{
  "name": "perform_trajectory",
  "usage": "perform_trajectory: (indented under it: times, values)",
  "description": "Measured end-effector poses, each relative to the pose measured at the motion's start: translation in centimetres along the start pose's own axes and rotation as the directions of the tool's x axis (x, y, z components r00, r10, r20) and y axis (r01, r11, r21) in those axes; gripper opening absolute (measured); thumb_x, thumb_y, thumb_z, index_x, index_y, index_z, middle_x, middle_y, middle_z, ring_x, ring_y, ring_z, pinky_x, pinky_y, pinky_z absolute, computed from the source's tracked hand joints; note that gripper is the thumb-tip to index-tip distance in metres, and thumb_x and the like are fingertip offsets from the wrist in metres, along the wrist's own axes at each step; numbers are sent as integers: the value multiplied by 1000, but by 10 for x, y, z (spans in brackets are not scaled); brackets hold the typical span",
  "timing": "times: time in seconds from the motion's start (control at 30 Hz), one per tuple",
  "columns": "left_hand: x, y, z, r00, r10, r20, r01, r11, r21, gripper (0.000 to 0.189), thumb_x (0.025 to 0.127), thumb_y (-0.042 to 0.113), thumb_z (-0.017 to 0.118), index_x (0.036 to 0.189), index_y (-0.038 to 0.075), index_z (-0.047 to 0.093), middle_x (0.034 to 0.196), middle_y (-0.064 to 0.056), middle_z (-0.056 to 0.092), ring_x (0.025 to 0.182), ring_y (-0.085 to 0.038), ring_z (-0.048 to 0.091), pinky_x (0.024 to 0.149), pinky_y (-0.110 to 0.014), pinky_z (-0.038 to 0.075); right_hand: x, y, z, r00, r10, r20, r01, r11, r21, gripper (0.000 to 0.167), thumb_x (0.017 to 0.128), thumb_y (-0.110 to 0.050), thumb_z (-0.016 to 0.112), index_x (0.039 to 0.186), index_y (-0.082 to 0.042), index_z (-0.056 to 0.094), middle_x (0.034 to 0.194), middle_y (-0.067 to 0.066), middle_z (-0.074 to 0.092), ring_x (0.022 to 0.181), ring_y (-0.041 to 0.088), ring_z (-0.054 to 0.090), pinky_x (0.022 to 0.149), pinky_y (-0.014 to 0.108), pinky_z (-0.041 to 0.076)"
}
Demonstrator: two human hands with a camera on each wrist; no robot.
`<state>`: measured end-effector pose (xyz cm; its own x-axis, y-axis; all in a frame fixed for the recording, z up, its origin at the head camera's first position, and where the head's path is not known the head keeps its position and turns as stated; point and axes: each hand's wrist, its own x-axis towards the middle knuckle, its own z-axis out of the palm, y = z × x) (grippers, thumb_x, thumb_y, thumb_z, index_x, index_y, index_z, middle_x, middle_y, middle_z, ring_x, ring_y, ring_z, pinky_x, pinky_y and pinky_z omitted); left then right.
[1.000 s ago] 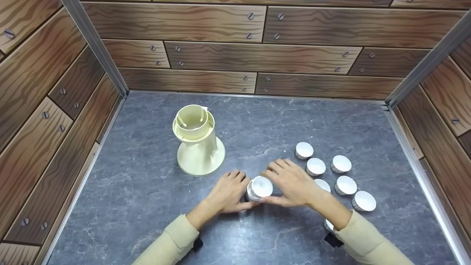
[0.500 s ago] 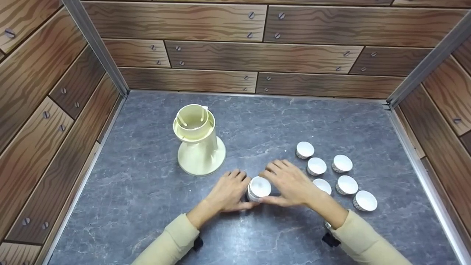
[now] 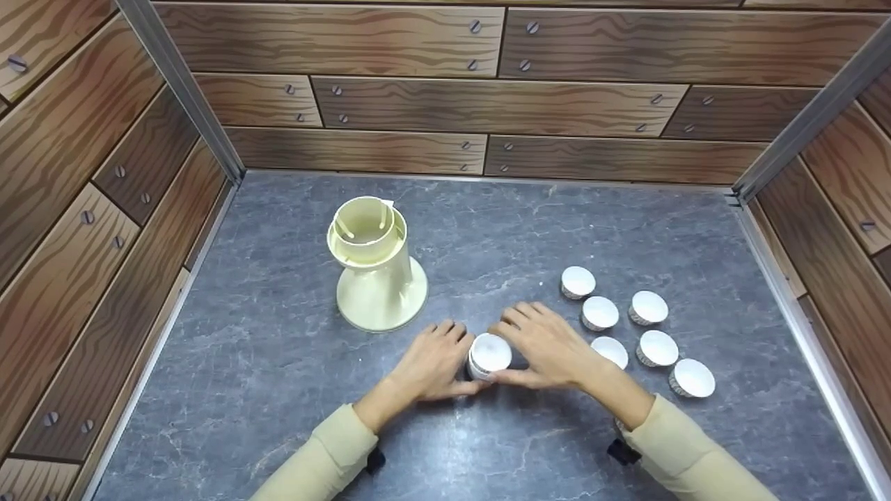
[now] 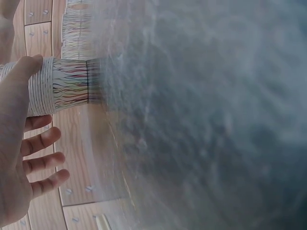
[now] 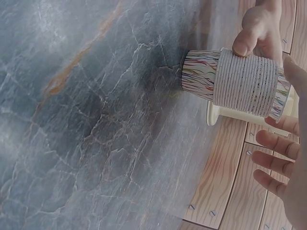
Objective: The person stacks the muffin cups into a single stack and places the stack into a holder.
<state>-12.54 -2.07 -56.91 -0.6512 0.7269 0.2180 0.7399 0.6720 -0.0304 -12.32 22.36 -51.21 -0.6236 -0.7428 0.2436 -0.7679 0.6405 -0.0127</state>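
Observation:
A nested stack of paper cups point(image 3: 490, 353) with white rolled rims and thin coloured wavy lines stands upright between both hands. My left hand point(image 3: 435, 362) grips the stack from the left, thumb point(image 4: 32, 64) across the rims and the other fingers spread behind. From the right, my right hand point(image 3: 550, 348) pinches the uppermost paper cup point(image 5: 282, 93) near its rim between thumb and index finger, its other fingers loose. In the right wrist view, that cup's patterned side shows above the closely packed rims. The lowest cup's base is at the table.
Several single paper cups point(image 3: 656, 348) stand mouth up on the right, some partly hidden by the right forearm. Beyond the left hand rises a pale yellow plastic stand point(image 3: 381, 299) with a flared base and open round top. Wood-patterned walls point(image 3: 445, 108) enclose the dark marbled table point(image 3: 292, 390).
The uppermost cup has shifted slightly left and now sits more squarely over the stack. My right hand has moved a little left with it; my left hand stays almost still.

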Motion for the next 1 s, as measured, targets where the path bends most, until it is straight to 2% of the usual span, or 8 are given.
perform_trajectory:
  times: [0.17,0.47,0.8,1.0]
  values:
    - [0,0,1,1000,-2,3,2,1000,-1,70,88,77,60,121,16,64,112,-2,68,104,-20,63,87,-35,57,0,1,2,1000,-9,-14,9,1000,-10,64,89,-76,63,120,-20,69,108,0,66,102,21,61,90,39,51]
    - [0,-1,2,1000,6,-6,-6,1000,18,68,88,77,59,121,17,66,111,-1,69,102,-19,63,84,-36,57,0,-1,8,999,15,36,-15,1000,6,65,88,-75,65,122,-19,69,110,1,67,105,22,62,95,41,52]
    - [-1,-1,2,1000,5,10,-5,1000,25,70,90,79,56,122,17,66,111,-1,69,102,-19,63,85,-36,57,0,0,10,997,44,70,-47,998,43,70,90,-80,57,125,-20,68,112,1,67,109,23,63,101,44,53]
    - [-1,-1,0,1000,3,19,-3,1000,9,68,89,78,57,120,18,65,110,-1,68,102,-20,62,83,-37,56,-1,0,12,998,43,46,-46,997,66,72,87,-82,59,123,-21,69,109,-1,66,106,21,63,98,43,54]
